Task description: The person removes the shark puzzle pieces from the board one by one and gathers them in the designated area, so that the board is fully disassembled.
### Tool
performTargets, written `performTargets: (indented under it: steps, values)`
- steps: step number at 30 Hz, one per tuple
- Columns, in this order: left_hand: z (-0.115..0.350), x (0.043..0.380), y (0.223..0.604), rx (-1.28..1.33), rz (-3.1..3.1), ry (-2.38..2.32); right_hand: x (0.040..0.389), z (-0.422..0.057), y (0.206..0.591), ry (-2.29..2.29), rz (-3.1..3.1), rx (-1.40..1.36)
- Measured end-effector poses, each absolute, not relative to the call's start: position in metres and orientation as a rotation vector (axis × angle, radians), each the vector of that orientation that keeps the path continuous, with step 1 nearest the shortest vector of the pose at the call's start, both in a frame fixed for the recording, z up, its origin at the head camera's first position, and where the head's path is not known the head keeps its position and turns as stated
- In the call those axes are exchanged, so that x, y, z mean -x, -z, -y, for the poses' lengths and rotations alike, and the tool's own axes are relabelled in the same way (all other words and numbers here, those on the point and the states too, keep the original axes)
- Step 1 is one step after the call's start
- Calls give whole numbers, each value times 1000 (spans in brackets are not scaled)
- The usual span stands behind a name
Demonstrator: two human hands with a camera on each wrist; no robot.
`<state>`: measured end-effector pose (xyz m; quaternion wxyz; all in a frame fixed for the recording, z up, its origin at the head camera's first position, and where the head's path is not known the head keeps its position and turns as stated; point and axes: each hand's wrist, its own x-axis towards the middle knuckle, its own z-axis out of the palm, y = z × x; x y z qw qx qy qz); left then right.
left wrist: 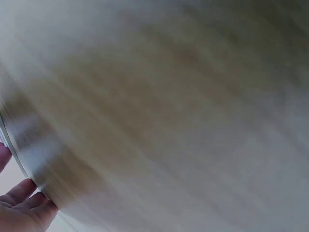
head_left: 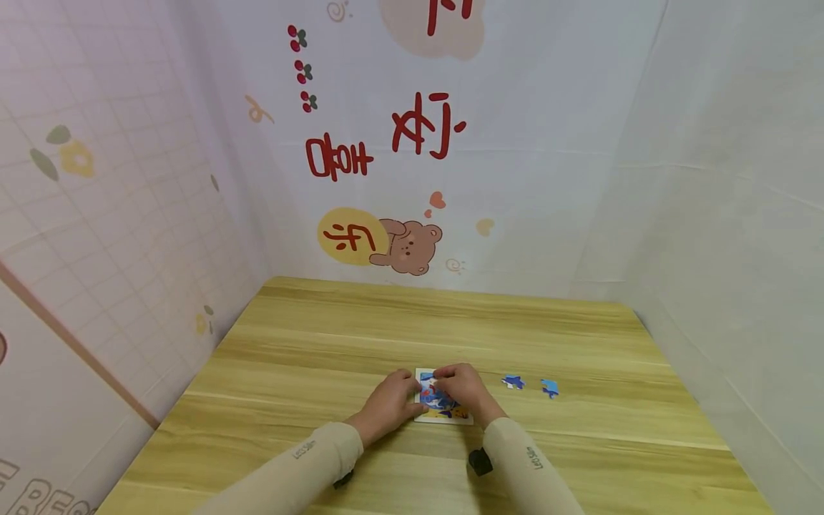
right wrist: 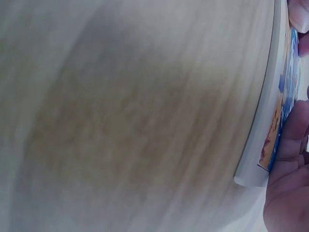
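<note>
A small jigsaw puzzle (head_left: 443,414) in a white-rimmed board lies on the table in front of me, with a blue sea picture and a yellow lower edge. My left hand (head_left: 390,402) holds the board at its left side, thumb low and fingers higher up; its fingertips (left wrist: 46,209) are at the rim in the left wrist view. Over the upper right of the picture is my right hand (head_left: 465,386), thumb and fingertips close together on it. I cannot tell whether they pinch a piece. In the right wrist view, that hand (right wrist: 288,193) lies along the board's edge.
Two loose blue puzzle pieces lie right of the board: one blue and white (head_left: 513,382), the other light and dark blue (head_left: 550,388). The wood-grain table (head_left: 309,322) is bounded by a printed cloth wall (head_left: 541,214) behind and cloth at both sides.
</note>
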<state>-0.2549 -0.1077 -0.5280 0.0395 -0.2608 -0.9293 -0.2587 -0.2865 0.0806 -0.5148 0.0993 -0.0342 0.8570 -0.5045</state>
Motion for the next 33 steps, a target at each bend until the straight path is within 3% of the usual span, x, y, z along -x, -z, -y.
performTargets:
  steps: [33]
  values:
    - [107,256,528,779,2871,786,284,-79,522,1656,-2445,42]
